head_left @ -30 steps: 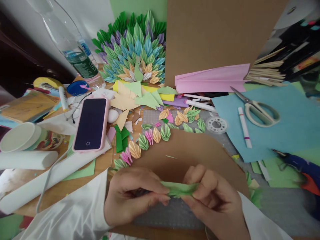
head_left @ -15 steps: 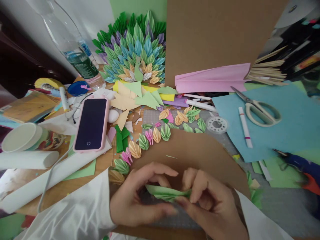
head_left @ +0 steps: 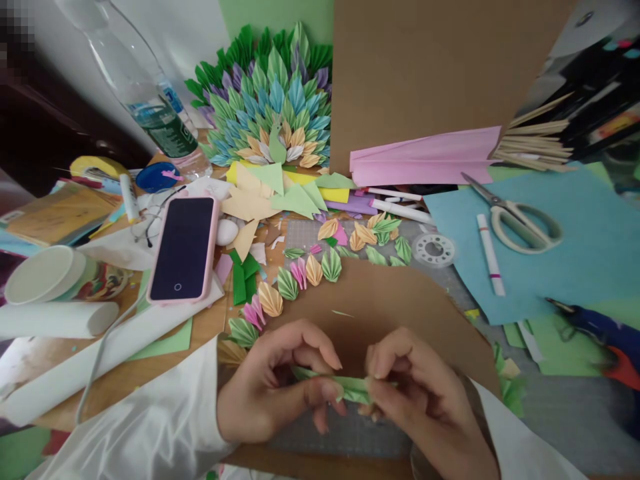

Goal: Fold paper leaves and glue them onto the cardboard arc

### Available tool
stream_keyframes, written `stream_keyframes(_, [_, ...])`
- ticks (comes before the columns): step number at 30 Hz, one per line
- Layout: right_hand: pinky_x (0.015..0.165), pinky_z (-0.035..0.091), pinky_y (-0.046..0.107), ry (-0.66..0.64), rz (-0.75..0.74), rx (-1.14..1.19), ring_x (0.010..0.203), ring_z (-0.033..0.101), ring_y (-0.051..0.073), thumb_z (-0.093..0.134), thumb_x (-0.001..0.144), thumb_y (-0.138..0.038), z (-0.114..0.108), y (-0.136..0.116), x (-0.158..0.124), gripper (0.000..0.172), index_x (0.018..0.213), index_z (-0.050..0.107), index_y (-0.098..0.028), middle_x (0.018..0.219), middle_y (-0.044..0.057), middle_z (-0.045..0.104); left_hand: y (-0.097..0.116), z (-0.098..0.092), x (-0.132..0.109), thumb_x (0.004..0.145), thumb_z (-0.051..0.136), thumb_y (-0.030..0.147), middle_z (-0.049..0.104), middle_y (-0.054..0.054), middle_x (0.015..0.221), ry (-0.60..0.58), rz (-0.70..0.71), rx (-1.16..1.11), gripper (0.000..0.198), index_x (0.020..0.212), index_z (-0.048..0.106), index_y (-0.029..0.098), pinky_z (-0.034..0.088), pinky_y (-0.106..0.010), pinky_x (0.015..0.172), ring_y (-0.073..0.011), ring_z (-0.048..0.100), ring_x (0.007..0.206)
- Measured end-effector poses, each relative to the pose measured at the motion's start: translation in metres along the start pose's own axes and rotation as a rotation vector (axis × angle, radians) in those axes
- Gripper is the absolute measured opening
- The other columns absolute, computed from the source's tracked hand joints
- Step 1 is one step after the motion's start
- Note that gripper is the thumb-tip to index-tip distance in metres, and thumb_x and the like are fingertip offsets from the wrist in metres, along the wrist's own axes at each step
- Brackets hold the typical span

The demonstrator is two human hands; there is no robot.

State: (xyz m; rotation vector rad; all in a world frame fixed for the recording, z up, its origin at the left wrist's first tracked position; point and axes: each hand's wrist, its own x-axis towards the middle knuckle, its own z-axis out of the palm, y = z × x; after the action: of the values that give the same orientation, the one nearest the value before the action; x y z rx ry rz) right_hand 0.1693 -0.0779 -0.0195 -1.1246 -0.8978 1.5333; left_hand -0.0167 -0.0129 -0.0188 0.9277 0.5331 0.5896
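Observation:
Between my hands is a pleated green paper leaf (head_left: 354,389), held low over the near edge of a brown cardboard piece (head_left: 385,300). My left hand (head_left: 280,383) pinches its left part between thumb and fingers. The right end sits in the closed fingertips of my right hand (head_left: 417,390), which hide that tip. Along the cardboard's left rim runs a row of folded paper leaves in green, pink and orange, among them an orange leaf (head_left: 271,299). More loose folded leaves (head_left: 367,233) lie just beyond the cardboard.
At left are a phone (head_left: 183,250), a paper cup (head_left: 45,275), white rolls and a tilted bottle (head_left: 165,127). Scissors (head_left: 523,223), a marker (head_left: 491,255) and a glue gun (head_left: 600,327) lie at right. A paper peacock picture (head_left: 280,93) stands behind.
My left thumb and fingers have closed onto the left part of the green leaf; before, they were spread around it. My right hand keeps its pinch with slightly shifted fingers.

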Motion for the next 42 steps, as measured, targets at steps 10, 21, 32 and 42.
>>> stream_keyframes(10, [0.057, 0.045, 0.02, -0.124, 0.067, -0.311, 0.067, 0.054, 0.011, 0.067, 0.085, -0.029, 0.004, -0.006, 0.012, 0.012, 0.085, 0.058, -0.021, 0.078, 0.0, 0.057, 0.004, 0.001, -0.003, 0.085, 0.067, 0.014, 0.065, -0.003, 0.07, 0.097, 0.161, 0.338, 0.009, 0.085, 0.058, 0.011, 0.05, -0.013, 0.05, -0.0071, 0.063, 0.05])
stream_keyframes(21, [0.054, 0.042, 0.019, -0.155, 0.019, -0.168, 0.061, 0.049, 0.01, 0.065, 0.08, -0.017, 0.003, -0.01, 0.016, 0.015, 0.069, 0.055, -0.019, 0.067, -0.002, 0.053, 0.008, 0.0, -0.001, 0.08, 0.072, 0.013, 0.069, -0.004, 0.072, 0.028, 0.395, 0.557, 0.013, 0.088, 0.061, 0.013, 0.053, -0.014, 0.053, -0.0095, 0.065, 0.054])
stream_keyframes(32, [0.057, 0.043, 0.022, -0.169, 0.032, -0.249, 0.064, 0.052, 0.012, 0.066, 0.076, -0.018, 0.007, -0.014, 0.017, 0.012, 0.075, 0.054, -0.018, 0.072, 0.0, 0.056, 0.005, -0.004, 0.002, 0.085, 0.066, 0.013, 0.067, -0.003, 0.064, -0.028, 0.549, 0.753, 0.009, 0.092, 0.06, 0.015, 0.05, -0.016, 0.054, -0.0111, 0.064, 0.052])
stream_keyframes(42, [0.06, 0.046, 0.021, -0.173, -0.112, -0.278, 0.068, 0.058, 0.012, 0.061, 0.082, -0.011, 0.001, -0.007, 0.013, 0.011, 0.079, 0.059, -0.021, 0.075, 0.0, 0.059, 0.011, -0.005, 0.002, 0.075, 0.077, 0.019, 0.072, -0.004, 0.073, -0.045, 0.519, 0.759, 0.024, 0.091, 0.059, 0.016, 0.051, -0.016, 0.057, -0.0129, 0.068, 0.061])
